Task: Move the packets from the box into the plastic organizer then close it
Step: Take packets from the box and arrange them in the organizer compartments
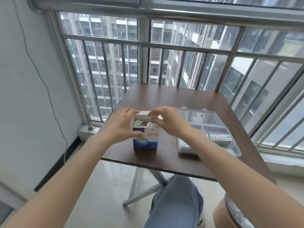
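Head view shows both hands at the top of a small white and blue cardboard box (145,137), which stands upright on the dark brown desk (172,99). The left hand (122,125) holds the box by its left side, thumb on the front face and fingers curled round the far edge. The right hand (166,120) is at the raised white lid flap (142,114), its fingers bent and pinching or lifting it; nothing else is in this hand. Inside the open top, thin white packets (144,124) stand packed together.

To do this step well, I think the left hand should keep the box steady while the right hand folds the flap fully back, then pinches a few packets and pulls straight up.

Just to the right lies the clear plastic organizer (233,145), its lid (205,117) open, with some labelled packs already in the near compartments.
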`<action>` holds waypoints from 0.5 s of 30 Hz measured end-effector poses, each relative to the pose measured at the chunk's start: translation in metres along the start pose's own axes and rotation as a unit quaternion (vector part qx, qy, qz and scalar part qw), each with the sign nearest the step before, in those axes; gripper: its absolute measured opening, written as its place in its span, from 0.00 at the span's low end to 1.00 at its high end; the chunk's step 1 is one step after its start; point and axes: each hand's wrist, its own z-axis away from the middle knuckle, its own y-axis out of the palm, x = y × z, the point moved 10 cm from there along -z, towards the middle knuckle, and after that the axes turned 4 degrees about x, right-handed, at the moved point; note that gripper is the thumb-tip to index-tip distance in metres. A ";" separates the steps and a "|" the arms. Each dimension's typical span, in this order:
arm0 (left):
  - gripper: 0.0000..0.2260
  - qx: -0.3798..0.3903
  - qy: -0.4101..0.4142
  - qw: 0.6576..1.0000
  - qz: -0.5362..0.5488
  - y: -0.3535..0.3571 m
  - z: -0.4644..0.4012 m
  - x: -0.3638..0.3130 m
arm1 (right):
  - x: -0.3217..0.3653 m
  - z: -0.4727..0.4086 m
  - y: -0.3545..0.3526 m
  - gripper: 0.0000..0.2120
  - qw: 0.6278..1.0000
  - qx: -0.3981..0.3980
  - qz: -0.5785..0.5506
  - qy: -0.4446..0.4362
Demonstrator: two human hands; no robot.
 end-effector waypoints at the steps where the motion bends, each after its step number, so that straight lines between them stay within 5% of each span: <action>1: 0.38 0.012 -0.004 1.000 0.004 0.003 0.000 0.006 | 0.004 -0.003 0.004 0.09 1.000 0.007 -0.013 -0.003; 6: 0.34 0.038 -0.001 0.998 0.047 0.011 -0.005 0.015 | 0.021 -0.018 0.021 0.08 0.997 0.030 -0.062 -0.020; 15: 0.32 0.030 0.008 0.997 0.074 0.006 -0.005 0.010 | 0.029 -0.030 0.035 0.05 0.992 0.067 0.100 -0.047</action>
